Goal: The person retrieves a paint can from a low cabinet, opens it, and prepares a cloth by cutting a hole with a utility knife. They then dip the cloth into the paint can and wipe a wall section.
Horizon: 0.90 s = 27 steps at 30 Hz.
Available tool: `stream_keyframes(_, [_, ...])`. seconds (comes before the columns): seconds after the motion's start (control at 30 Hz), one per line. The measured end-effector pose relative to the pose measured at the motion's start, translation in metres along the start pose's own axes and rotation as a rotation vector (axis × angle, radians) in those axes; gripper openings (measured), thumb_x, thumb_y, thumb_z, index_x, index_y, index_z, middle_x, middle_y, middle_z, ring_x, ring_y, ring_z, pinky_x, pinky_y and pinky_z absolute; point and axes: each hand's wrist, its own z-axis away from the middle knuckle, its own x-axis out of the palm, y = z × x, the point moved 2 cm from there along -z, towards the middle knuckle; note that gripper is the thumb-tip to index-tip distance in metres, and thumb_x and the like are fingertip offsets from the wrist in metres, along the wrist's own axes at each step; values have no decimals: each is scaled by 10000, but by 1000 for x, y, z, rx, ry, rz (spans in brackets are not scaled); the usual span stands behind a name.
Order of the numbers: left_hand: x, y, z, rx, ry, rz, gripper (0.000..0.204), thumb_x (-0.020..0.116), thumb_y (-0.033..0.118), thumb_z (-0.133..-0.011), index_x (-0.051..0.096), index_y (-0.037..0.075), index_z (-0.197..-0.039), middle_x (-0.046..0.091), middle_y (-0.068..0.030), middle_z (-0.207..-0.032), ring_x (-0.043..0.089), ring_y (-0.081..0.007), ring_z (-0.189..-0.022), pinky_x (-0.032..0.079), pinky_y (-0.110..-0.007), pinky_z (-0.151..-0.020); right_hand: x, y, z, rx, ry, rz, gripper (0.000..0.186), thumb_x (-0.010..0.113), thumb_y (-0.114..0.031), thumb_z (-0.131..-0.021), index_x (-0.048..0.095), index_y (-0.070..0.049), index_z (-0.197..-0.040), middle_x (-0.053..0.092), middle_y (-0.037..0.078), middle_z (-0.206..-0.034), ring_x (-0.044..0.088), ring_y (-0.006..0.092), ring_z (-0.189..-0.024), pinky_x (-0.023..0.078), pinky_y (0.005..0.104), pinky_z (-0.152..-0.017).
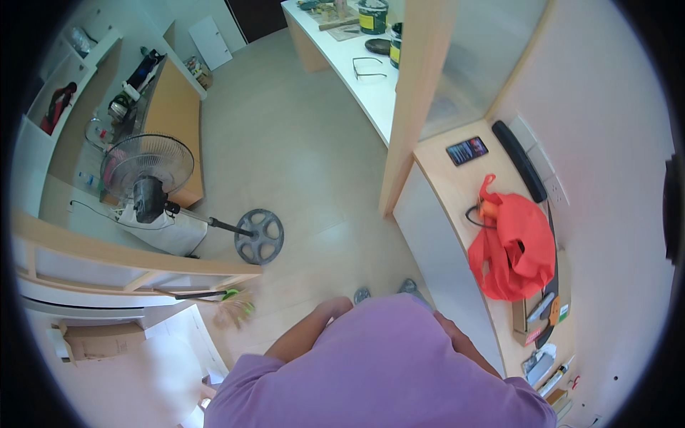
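Down low, both my arms fold behind my purple shirt (385, 364), grips hidden; red bag (515, 250) sits on the bench (457, 192), right of centre.

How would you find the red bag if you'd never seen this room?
Look at the wooden counter along the right wall. The red bag lies crumpled in its middle, below the phone. It is the only bright red, soft thing there.
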Motion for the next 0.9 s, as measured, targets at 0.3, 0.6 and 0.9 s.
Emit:
stream_keyframes(0.3, [-50, -55, 45, -185, 129, 640, 511, 675, 416, -898, 746, -44, -1109, 752, -207, -1027, 714, -271, -961, 560, -419, -848, 68, -196, -116, -218, -346, 454, 724, 441, -498, -1062, 366, 14, -1569, 360, 202, -1633, 338, 315, -1515, 256, 384, -1243])
stream_keyframes(0.6, [-194, -58, 81, -241, 671, 974, 630, 640, 518, -941, 710, -45, -1216, 739, -199, -1139, 691, -271, -1042, 535, -407, -918, 195, -392, -256, -496, -414, 1194, 781, 523, -563, -985, 474, 18, -1505, 471, 236, -1554, 426, 362, -1460, 325, 403, -1204])
stream_keyframes(0.9, [-327, -138, 58, -314, 572, 669, 618, 601, 547, -932, 742, -34, -1086, 729, -283, -1003, 704, -362, -883, 529, -461, -812, 302, -524, -350, -580, -244, 872, 597, 584, -434, -971, 606, -9, -1389, 611, 222, -1401, 601, 383, -1259, 460, 415, -1070])
